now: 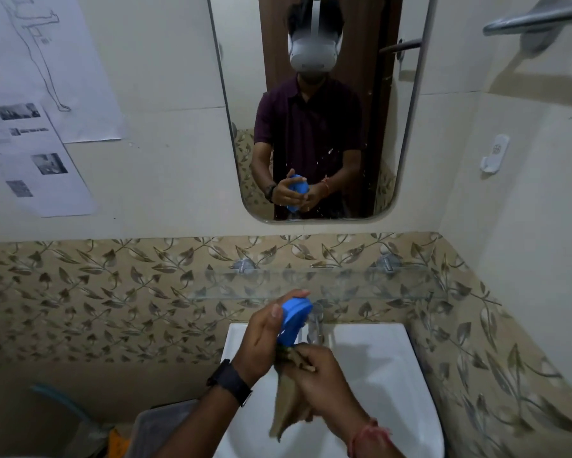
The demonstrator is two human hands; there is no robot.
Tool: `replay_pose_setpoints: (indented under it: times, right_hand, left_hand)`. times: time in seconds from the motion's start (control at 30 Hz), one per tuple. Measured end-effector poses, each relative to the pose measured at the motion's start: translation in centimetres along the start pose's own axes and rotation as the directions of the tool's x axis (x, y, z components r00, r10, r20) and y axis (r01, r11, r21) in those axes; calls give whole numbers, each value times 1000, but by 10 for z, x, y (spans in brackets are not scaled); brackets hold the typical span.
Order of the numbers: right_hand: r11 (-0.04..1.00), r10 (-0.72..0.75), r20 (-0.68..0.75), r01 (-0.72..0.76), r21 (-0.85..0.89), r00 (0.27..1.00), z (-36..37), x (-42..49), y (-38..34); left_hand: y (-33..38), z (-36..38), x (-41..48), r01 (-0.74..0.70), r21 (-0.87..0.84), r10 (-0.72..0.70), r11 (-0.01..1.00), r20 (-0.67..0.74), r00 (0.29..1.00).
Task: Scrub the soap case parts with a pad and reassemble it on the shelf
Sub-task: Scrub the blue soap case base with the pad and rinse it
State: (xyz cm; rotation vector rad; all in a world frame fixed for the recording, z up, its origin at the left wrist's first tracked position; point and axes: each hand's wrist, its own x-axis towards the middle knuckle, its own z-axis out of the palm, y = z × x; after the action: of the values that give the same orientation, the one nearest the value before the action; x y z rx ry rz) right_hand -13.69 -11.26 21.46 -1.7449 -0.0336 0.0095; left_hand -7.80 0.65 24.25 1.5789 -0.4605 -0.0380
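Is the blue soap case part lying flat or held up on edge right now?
On edge. The left hand holds the blue plastic soap case part upright above the white sink, its lower end at the right hand.

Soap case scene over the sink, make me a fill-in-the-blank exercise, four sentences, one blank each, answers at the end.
1. The soap case part held in the left hand is coloured ____.
2. The right hand presses a brownish scrub pad against the part's ____ end.
3. Both hands work above the white ____.
4. The glass shelf on the wall has ____ on it.

Missing words: blue; lower; sink; nothing
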Motion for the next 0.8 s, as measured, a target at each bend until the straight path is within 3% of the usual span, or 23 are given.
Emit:
replay_pose_setpoints:
  times: [0.07, 0.1, 0.17, 0.2, 0.3, 0.33, 0.4, 0.43, 0.5, 0.57, 0.6, 0.7, 0.8]
  right_hand:
    - [962, 60, 97, -83, 261, 994, -2, -5, 2]
    - [967, 35, 107, -61, 247, 994, -5, -7, 4]
    - [990, -128, 61, 131, -44, 990, -8, -6, 8]
    - [939, -244, 48, 249, -239, 969, -11, -5, 10]
    - [607, -497, 34, 375, -700, 867, -20, 3, 9]
    - [533, -532, 28, 361, -766, 846, -21, 3, 8]
    - [514, -589, -29, 346, -785, 808, -18, 3, 7]
    - [563, -582, -67, 342, -752, 810, -14, 0, 6]
    - [764, -454, -156, 293, -574, 877, -5, -6, -2]
    - [951, -169, -95, 137, -278, 981, -2, -8, -8]
    - [990, -47, -16, 45, -130, 999, -4, -8, -12]
    - [943, 153, 211, -207, 261, 965, -17, -6, -25]
    - [735, 155, 258, -286, 615, 954, -29, 1, -45]
  left_hand:
    - [-2, -2, -2, 7, -80, -8, 997, -16, 1000]
    - [0, -2, -2, 14, -72, -15, 997, -7, 1000]
    - [1, -1, -2, -4, -23, 4, 1000, 10, 1000]
    - [2, 0, -2, -9, -18, 9, 1000, 11, 1000]
    - [4, 3, 2, -4, -24, 4, 1000, -11, 1000]
    - [8, 5, 3, -2, -33, 1, 999, -28, 1000]
    - [14, 8, 7, 3, -54, -6, 999, -56, 998]
    - [16, 9, 8, 2, -54, -6, 999, -64, 998]
    - [14, 11, 6, -17, -39, 14, 999, -83, 996]
    - [7, 10, 0, -27, -68, 18, 997, -130, 991]
    - [5, 9, -4, -22, -111, 4, 994, -159, 987]
    - [4, 9, -10, 22, -234, -64, 972, -175, 982]
    - [9, 18, -11, 75, -250, -105, 965, -110, 988]
